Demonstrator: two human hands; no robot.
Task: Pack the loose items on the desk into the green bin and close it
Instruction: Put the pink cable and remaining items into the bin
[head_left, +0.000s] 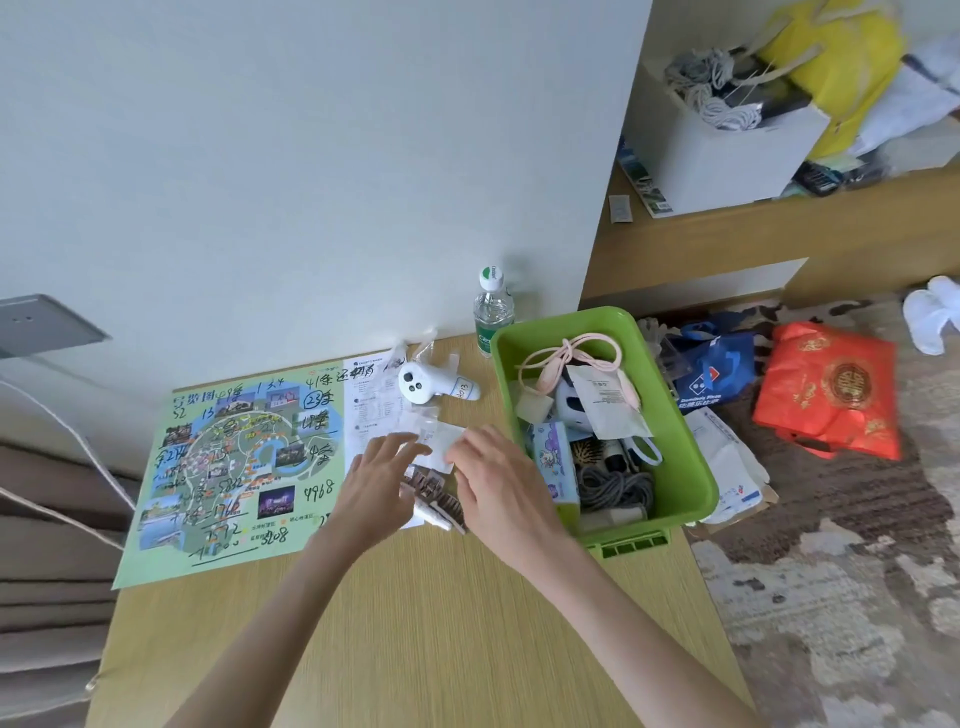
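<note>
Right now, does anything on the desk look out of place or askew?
Yes. The green bin sits skewed and seems to overhang the desk's right edge, above papers on the floor. It is heaped, with a pink cable on top. Nothing looks spilled or broken.

Two hands, left (382, 483) and right (498, 483), show over the table. On the table stand one green bin (563, 318), one water bottle (492, 312), one white controller (434, 387), one park map (234, 467) and one printed sheet (379, 405). The small striped packets (436, 496) under the hands number several; the exact count cannot be told. The bin holds one pink cable (566, 353), one white pouch (610, 400), one tissue pack (553, 462) and one grey cord (615, 486). The floor carries one blue bag (714, 371) and one red bag (831, 389).
</note>
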